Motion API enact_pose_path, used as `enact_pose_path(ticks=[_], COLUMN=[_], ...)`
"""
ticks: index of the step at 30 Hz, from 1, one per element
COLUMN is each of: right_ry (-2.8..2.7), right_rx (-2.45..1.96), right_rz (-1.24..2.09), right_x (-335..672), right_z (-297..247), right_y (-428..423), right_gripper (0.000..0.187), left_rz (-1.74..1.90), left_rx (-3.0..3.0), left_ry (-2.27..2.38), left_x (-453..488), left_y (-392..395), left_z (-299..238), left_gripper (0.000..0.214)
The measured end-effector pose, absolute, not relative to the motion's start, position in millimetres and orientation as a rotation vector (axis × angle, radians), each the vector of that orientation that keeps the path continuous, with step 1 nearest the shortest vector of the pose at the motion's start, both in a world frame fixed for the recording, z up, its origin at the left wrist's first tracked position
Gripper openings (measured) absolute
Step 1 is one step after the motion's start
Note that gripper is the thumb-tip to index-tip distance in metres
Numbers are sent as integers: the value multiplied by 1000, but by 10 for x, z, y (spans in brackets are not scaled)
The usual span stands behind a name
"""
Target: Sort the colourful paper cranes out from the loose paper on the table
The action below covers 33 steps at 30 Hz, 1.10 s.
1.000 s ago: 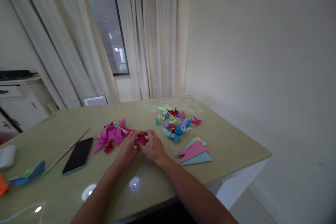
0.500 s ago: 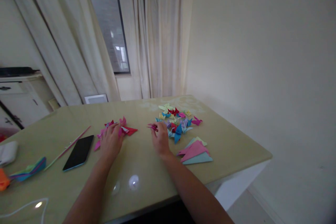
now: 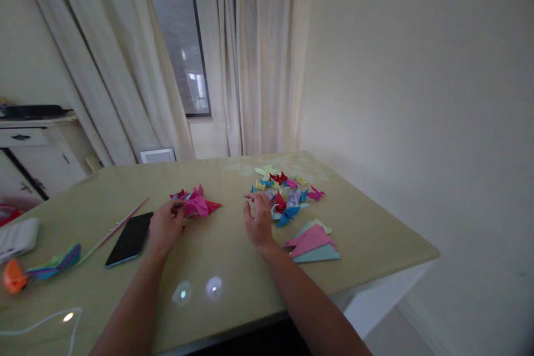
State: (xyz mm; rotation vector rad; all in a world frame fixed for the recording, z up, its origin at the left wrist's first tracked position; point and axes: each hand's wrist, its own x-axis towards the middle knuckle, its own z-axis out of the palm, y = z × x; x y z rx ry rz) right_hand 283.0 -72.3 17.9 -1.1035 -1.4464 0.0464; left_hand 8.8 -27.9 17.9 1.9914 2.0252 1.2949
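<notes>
My left hand [image 3: 166,225] is curled at the left edge of a pile of pink and red folded paper cranes [image 3: 197,203]. Its fingers close round a small dark pink paper crane [image 3: 176,211], mostly hidden by them. My right hand [image 3: 257,221] is raised a little over the table with thumb and fingers apart, and nothing shows between them. Just beyond it lies a second cluster, of blue, red, purple and yellow paper cranes [image 3: 289,214]. Several flat folded papers [image 3: 312,241], pink, pale blue and pale green, lie to the right of my right wrist.
A black phone [image 3: 130,239] lies left of my left hand, beside a thin pink and green strip [image 3: 112,230]. Farther left are a blue and green folded paper [image 3: 56,265], an orange object [image 3: 14,277] and a white case [image 3: 19,239]. A white cable [image 3: 45,320] runs nearer me.
The small pink crane that was in my right fingers is gone from them, and they have spread. My left hand has slid left off the pink pile, which now shows more fully.
</notes>
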Motion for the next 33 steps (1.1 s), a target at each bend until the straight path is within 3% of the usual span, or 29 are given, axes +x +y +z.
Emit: enact_pose_path(ticks=[4,9,16,18,23,26,28,33], right_ry=[-1592,-1607,-1762,-1788,-1714,-1645,-1590,-1425], right_rx=[-1053,-973,-925,-979,-1031,-1048,-1063,-1094], right_rz=[254,517,285,258,184,193,253,504], right_x=[2643,2590,2648,2650,2659,2661,2653,2650], right_z=[88,-15,-1,15,87,115,107,48], right_y=[-793,-752,-731,-755,-813,-816,-797,-707], right_gripper=[24,69,116,107,42,15,13,29], left_rz=[1535,1512,1474,1476,1402,1358,1351,1176], left_rx=[1941,1815,1574,1518,1475,1480,1519,1691], left_ry=[1649,1175,1018,1006,990,1012,1036,927], left_x=[252,575,755,759,786,806,809,760], left_y=[-339,-458,-519,-503,-502,-550,-588,-664], left_z=[234,284,260,238,240,273,295,346], left_gripper=[37,36,38,37,40,41,46,73])
